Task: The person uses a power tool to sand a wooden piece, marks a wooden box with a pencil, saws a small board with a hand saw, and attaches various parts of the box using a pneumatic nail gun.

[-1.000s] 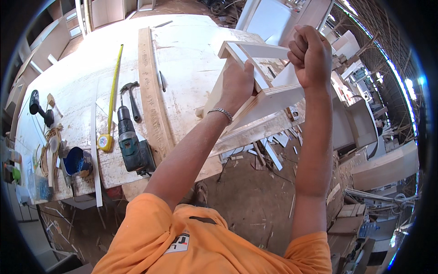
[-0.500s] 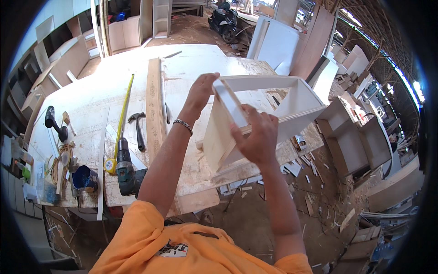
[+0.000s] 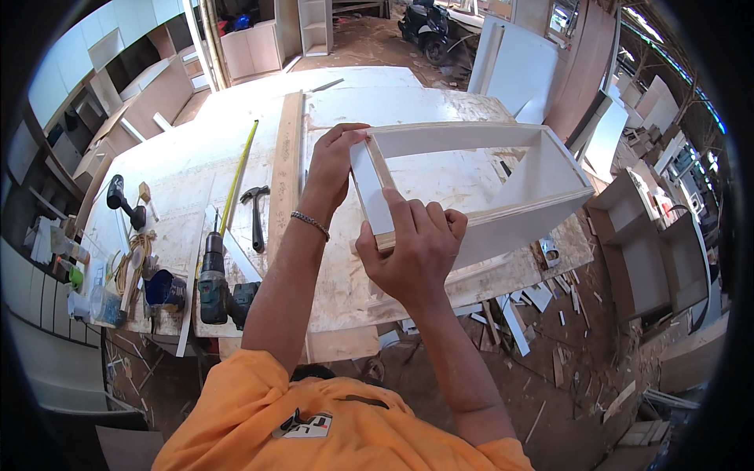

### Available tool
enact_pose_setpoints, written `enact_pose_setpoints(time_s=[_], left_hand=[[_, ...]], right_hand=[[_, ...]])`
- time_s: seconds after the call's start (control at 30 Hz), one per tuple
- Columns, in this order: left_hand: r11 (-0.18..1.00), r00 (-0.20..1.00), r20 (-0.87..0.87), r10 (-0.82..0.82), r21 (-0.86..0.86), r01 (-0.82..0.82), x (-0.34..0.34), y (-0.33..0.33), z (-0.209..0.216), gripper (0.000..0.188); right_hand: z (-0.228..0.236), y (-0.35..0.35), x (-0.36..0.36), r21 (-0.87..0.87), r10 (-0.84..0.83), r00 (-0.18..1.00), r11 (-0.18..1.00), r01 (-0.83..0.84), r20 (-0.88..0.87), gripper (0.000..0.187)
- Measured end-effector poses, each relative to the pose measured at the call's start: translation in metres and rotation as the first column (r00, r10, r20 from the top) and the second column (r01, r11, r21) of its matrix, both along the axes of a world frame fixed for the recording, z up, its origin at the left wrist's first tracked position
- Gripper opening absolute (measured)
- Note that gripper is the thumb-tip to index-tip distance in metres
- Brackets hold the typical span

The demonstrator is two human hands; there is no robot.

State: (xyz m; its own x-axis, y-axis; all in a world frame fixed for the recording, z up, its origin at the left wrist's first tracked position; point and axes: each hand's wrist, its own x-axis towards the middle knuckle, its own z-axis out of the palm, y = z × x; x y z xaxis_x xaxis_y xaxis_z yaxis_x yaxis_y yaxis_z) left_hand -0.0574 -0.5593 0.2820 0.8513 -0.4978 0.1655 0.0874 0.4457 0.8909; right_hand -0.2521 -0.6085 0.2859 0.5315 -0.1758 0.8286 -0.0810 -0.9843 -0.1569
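Holding: left hand (image 3: 328, 166) grasped open wooden box (image 3: 520, 226) by its upper-left corner | right hand (image 3: 416, 250) touched lower-left corner, grip could not be told | box lay right of frame centre

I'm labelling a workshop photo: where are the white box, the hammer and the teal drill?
White box (image 3: 510, 235): head view, on its long near side.
Hammer (image 3: 257, 222): head view, on its handle.
Teal drill (image 3: 212, 289): head view, on its body.
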Motion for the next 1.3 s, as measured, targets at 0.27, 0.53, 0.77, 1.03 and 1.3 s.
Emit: enact_pose_setpoints(time_s=[0.27,0.53,0.77,1.03,1.3], left_hand=[[0.996,0.998,0.064,-0.009,0.088,0.003,0.01,0.004,-0.004,0.033],[0.973,0.966,0.158,-0.204,-0.08,0.218,-0.053,0.064,-0.032,0.054],[0.971,0.852,0.467,-0.236,0.084,0.223,-0.11,0.096,-0.049,0.079],[0.913,0.641,0.703,-0.308,0.029,0.407,-0.087,0.067,-0.049,0.089],[0.851,0.669,0.65,-0.361,-0.065,0.522,-0.091,0.056,-0.056,0.069]], right_hand=[[0.02,0.01,0.0,0.101,0.012,0.983,0.995,0.007,-0.181,0.046],[0.07,-0.008,-0.066,0.321,0.233,0.781,0.946,-0.043,-0.579,0.065],[0.11,0.001,-0.116,0.347,0.151,0.691,0.925,0.152,-0.706,0.045],[0.108,0.047,-0.041,0.983,0.275,0.956,0.122,-0.14,0.102,0.035],[0.106,0.047,-0.014,0.984,0.34,0.931,0.065,-0.163,0.132,0.036]])
